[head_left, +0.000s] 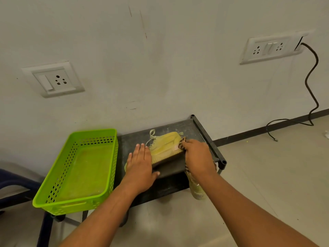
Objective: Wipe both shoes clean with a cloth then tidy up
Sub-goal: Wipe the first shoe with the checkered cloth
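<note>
Your left hand (140, 164) pressed flat-fingered against the yellow shoe (165, 145); at its heel, your right hand (197, 155) gripped the cloth (183, 142).

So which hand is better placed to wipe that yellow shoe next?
The right hand: it grips the patterned cloth, pressed against one end of the yellow shoe. The left hand lies flat on the other end, fingers straight, holding no cloth, so it probably suits steadying.

Left forearm (106, 207), right forearm (249, 207) bare to frame edge; left hand (140, 166), right hand (197, 155) ungloved; fingernails (137, 145) trimmed short.
</note>
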